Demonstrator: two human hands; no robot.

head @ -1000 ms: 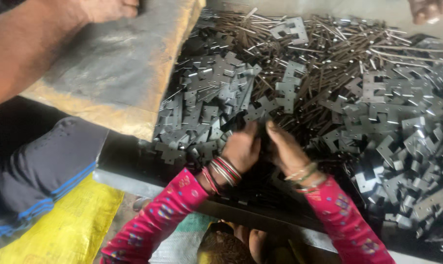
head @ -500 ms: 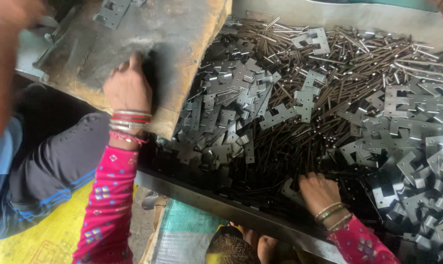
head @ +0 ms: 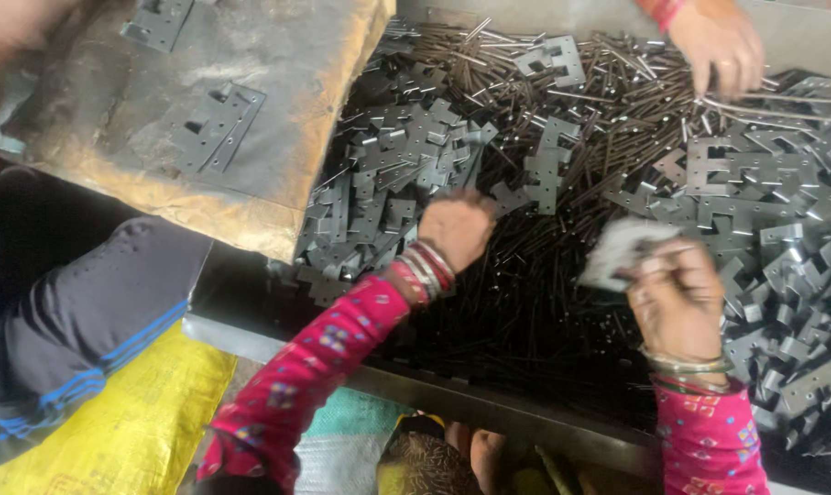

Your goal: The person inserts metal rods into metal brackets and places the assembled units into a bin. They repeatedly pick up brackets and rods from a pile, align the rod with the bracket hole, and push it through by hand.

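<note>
Hinge plates (head: 415, 151) dull grey stamped metal; pins (head: 608, 101) dark matt steel; board (head: 205, 110) worn, rough, grimy; sack (head: 131, 431) yellow woven plastic.

Left hand (head: 454, 227) curled palm-down, right hand (head: 677, 293) raised, fingers (head: 658, 266) closed

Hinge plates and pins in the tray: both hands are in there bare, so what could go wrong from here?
1. The left hand digs bare into stamped hinge plates; their edges may cut.
2. The right hand lifts a blurred plate over loose pins; a weak grip could drop it.
3. Another person's hand works the same tray, so hands may collide.
</note>
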